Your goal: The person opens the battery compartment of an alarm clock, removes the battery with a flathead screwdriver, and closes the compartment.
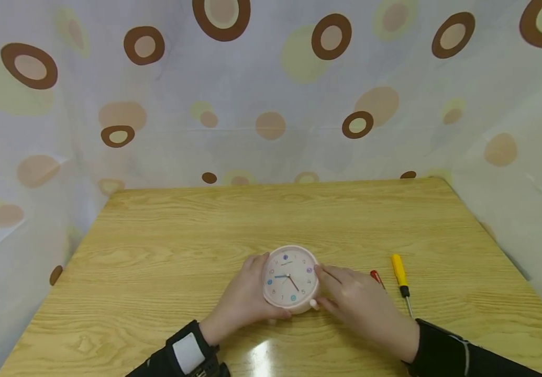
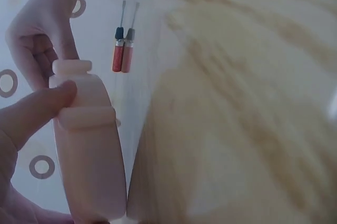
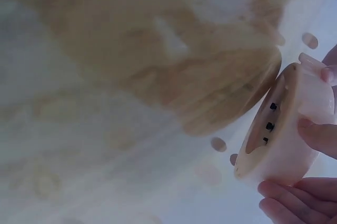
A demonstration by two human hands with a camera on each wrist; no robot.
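A round pale pink clock (image 1: pixel 291 277) is held between both hands, its white numbered face turned up toward the head camera. My left hand (image 1: pixel 247 293) grips its left side, the thumb along the lower rim. At the right rim, my right hand (image 1: pixel 362 301) holds it between fingers and thumb, beside a small stubby foot (image 1: pixel 314 304). The left wrist view shows the clock's side (image 2: pixel 92 166) with two stubby feet and the left thumb (image 2: pixel 39 108) between them. Several black knobs (image 3: pixel 269 126) show on its back in the right wrist view.
Right of the hands, a yellow-handled screwdriver (image 1: pixel 399 269) lies on the wooden table (image 1: pixel 181 225). A red-handled screwdriver (image 2: pixel 118 56) lies close by, partly hidden by my right hand in the head view. A patterned curtain (image 1: pixel 271 94) surrounds the table's back and sides.
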